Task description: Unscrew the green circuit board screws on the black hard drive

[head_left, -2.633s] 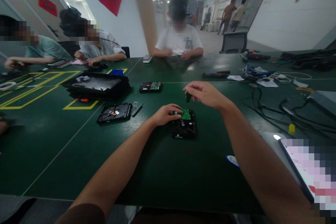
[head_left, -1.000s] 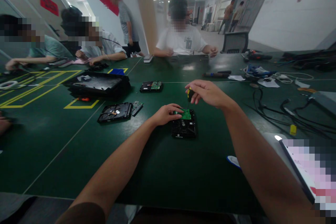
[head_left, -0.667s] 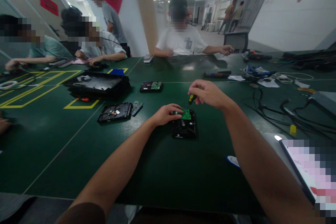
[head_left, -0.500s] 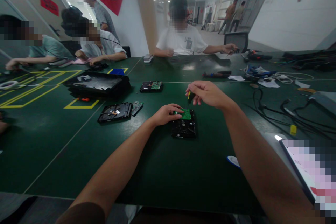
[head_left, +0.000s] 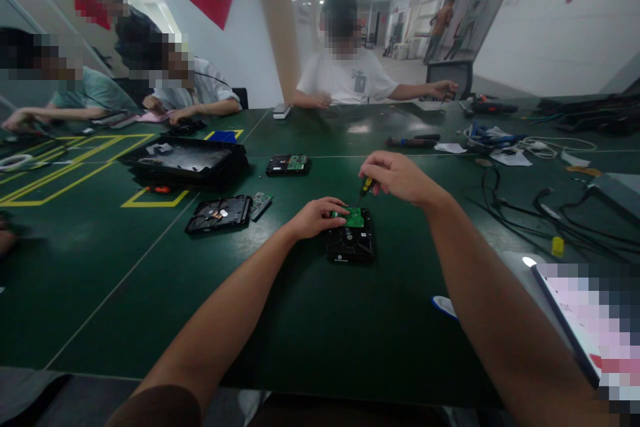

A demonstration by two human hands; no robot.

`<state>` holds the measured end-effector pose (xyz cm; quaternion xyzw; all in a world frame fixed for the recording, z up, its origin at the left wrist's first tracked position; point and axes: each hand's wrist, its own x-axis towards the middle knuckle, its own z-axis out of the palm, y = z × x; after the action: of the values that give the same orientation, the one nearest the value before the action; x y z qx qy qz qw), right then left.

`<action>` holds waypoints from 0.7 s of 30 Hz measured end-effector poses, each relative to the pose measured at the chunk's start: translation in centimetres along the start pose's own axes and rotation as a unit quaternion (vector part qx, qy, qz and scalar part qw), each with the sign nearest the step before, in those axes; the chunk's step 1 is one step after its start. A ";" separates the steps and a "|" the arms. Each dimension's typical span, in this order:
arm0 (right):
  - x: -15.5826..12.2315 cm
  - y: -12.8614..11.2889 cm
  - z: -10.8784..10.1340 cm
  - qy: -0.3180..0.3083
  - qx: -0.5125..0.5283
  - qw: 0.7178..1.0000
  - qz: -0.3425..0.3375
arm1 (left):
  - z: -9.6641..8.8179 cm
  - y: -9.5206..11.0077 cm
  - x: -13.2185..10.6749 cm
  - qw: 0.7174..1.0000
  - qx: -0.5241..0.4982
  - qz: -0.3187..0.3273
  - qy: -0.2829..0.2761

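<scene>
A black hard drive [head_left: 347, 245] lies flat on the dark green table in front of me, a green circuit board [head_left: 355, 216] on its far half. My left hand [head_left: 320, 217] grips the drive's left side, thumb and fingers over the board. Above the far right part of the drive, my right hand [head_left: 393, 177] holds a yellow and black screwdriver [head_left: 367, 184] by its handle. Its thin shaft slants down to the board's far edge; whether the tip sits in a screw is too small to tell.
Left of the drive lie another hard drive [head_left: 220, 213] and a loose circuit board [head_left: 261, 205]. Farther back are a third drive [head_left: 287, 164] and a black tray [head_left: 185, 159]. Black cables [head_left: 530, 213] and a phone-like screen [head_left: 565, 313] are at right. Another person [head_left: 345, 73] sits opposite.
My right hand has shifted slightly, and the screwdriver handle now leans more to the right. My left hand and the hard drive stay in place.
</scene>
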<state>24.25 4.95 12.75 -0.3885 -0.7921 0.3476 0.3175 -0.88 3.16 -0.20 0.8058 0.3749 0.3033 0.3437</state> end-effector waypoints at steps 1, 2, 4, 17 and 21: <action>0.0 -0.1 0.0 -0.006 0.009 1.000 -0.003 | 0.0 0.0 0.0 1.000 0.000 0.000 0.000; -0.1 -0.2 0.1 -0.015 0.020 1.000 -0.006 | 0.0 0.0 0.0 1.000 0.000 0.000 0.000; -0.1 -0.3 0.2 -0.031 0.038 0.999 -0.009 | 0.0 0.0 0.0 1.000 -0.002 -0.003 -0.001; -0.1 -0.3 0.1 -0.047 0.055 0.997 -0.008 | -0.3 0.1 0.0 1.000 -0.012 -0.007 -0.020; -0.1 -0.4 0.1 -0.050 0.050 0.997 -0.007 | -0.6 0.2 -0.1 0.999 -0.019 -0.008 -0.028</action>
<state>24.05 4.68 13.02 -0.3489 -0.7915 0.4035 0.2984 -1.25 3.21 0.24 0.8042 0.3661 0.2850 0.3716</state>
